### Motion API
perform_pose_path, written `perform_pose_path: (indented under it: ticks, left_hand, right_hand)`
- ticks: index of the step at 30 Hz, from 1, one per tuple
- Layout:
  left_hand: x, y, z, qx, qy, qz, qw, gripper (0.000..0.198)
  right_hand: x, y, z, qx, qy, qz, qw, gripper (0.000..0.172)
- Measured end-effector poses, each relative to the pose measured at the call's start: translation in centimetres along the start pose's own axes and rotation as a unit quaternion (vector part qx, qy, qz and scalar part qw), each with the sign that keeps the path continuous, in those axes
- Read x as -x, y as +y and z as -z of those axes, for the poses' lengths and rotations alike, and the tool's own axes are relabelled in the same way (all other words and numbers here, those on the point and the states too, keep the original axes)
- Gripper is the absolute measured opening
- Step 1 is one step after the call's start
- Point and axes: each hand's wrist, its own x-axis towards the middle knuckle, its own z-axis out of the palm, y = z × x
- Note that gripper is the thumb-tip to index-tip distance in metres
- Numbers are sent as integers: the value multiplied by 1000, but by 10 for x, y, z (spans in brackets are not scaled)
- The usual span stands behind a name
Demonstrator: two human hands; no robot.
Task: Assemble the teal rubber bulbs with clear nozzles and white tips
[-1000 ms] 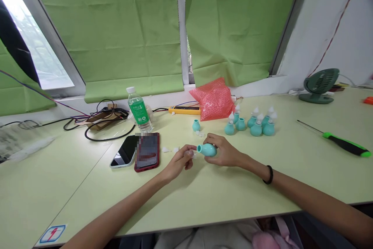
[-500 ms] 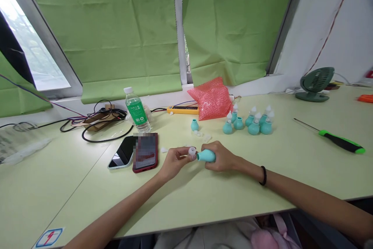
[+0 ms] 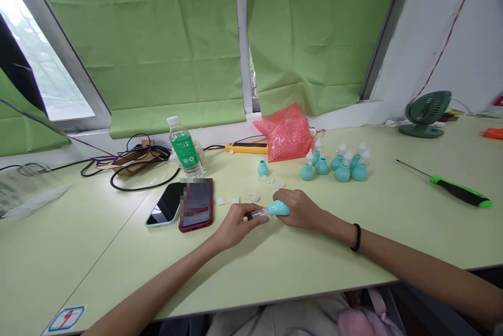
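My right hand (image 3: 295, 209) is wrapped round a teal squeeze bulb (image 3: 279, 208), its neck pointing left. Between the fingers of my left hand (image 3: 238, 225) is a clear plastic nozzle part (image 3: 259, 213), its end meeting the bulb's mouth. How deep it sits there I cannot tell. Beyond my hands, a bare teal bulb (image 3: 262, 169) stands upright near some small clear pieces (image 3: 268, 180). Several small white tips (image 3: 236, 201) lie just past my left hand. To the right stand several teal bulbs (image 3: 342, 171), most topped with white tips.
Two phones (image 3: 196, 205) lie at left, before a water bottle (image 3: 184, 150) and tangled black cables (image 3: 145, 160). A red bubble-wrap bag (image 3: 288, 134) and a yellow power strip (image 3: 247, 148) are at the back. A screwdriver (image 3: 456, 189) and a green fan (image 3: 426, 113) are at right.
My left hand has turned the clear nozzle part and brought it against the mouth of the bulb. My right hand keeps the bulb in nearly the same place.
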Motion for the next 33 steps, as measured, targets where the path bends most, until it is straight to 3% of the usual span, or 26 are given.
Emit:
perform_pose_path:
  ticks: [5, 10, 17, 20, 25, 30, 33]
  left_hand:
    - [1, 1, 1, -25, -6, -7, 1000, 30]
    - [2, 1, 2, -84, -9, -32, 996, 29]
    - [5, -6, -3, -215, 8, -120, 969, 27]
    - [5, -12, -8, -309, 30, -201, 929, 26]
    - [5, -17, -12, -455, 62, -315, 831, 23]
    - [8, -11, -13, -561, 66, -363, 741, 22]
    - [9, -9, -14, -590, 66, -373, 713, 23]
  right_hand:
    - [2, -3, 0, 5, 24, 9, 1000, 8]
    - [3, -6, -2, -11, 5, 10, 1000, 8]
    - [2, -10, -1, -107, -22, -46, 993, 14]
    - [1, -13, -1, -154, -57, -84, 983, 13]
    - [0, -16, -2, -221, -100, -130, 961, 9]
    - [-1, -16, -1, -260, -133, -153, 944, 8]
    - [0, -14, -2, -270, -149, -156, 938, 7]
